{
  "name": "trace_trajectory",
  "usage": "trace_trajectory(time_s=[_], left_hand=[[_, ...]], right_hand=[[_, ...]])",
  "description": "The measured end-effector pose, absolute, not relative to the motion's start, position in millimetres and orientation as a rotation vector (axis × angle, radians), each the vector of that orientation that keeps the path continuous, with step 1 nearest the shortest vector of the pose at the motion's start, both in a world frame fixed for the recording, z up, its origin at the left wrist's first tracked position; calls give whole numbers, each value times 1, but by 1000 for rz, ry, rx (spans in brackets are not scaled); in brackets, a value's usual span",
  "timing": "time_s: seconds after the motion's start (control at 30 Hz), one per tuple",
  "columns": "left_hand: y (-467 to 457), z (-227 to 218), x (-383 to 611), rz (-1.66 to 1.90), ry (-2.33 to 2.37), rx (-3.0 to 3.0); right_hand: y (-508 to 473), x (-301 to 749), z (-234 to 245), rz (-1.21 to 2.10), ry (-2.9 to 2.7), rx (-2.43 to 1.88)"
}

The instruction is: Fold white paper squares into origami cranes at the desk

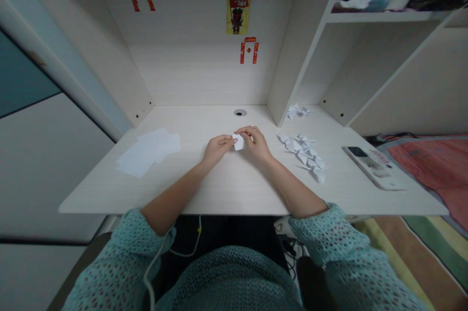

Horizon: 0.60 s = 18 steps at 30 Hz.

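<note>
A small piece of white paper (239,143) is held between both hands above the middle of the desk. My left hand (218,148) pinches its left edge with thumb and fingers. On the other side, my right hand (256,141) grips the upper right of the paper, its fingers curled over the top. Part of the sheet is hidden behind the fingers, so its folds cannot be made out. Flat white paper sheets (149,151) lie overlapping on the left of the desk. Several folded white paper pieces (305,152) sit in a loose pile to the right.
More folded paper pieces (299,111) lie behind, beside the upright divider (288,91). A phone (373,168) rests near the desk's right end. A round cable hole (240,112) is at the back. A white cable (200,235) hangs below the front edge.
</note>
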<state>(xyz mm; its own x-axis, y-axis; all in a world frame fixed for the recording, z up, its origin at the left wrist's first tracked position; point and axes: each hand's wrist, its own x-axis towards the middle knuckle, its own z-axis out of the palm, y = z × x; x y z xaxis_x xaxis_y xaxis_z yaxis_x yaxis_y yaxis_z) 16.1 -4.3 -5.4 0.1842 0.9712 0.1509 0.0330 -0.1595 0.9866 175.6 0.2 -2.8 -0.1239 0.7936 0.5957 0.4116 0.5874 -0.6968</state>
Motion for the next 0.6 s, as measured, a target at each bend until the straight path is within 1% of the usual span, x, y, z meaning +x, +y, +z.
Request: trace_trajectory(time_s=[0.17, 0.3, 0.6], left_hand=[[0, -6, 11, 1239, 1038, 1370], [4, -9, 9, 1344, 1108, 1279], [-3, -1, 11, 1353, 1038, 1345]], right_hand=[[2, 168, -12, 753, -1567, -960], [4, 166, -13, 1009, -1469, -815], [9, 171, -15, 990, -1350, -796]])
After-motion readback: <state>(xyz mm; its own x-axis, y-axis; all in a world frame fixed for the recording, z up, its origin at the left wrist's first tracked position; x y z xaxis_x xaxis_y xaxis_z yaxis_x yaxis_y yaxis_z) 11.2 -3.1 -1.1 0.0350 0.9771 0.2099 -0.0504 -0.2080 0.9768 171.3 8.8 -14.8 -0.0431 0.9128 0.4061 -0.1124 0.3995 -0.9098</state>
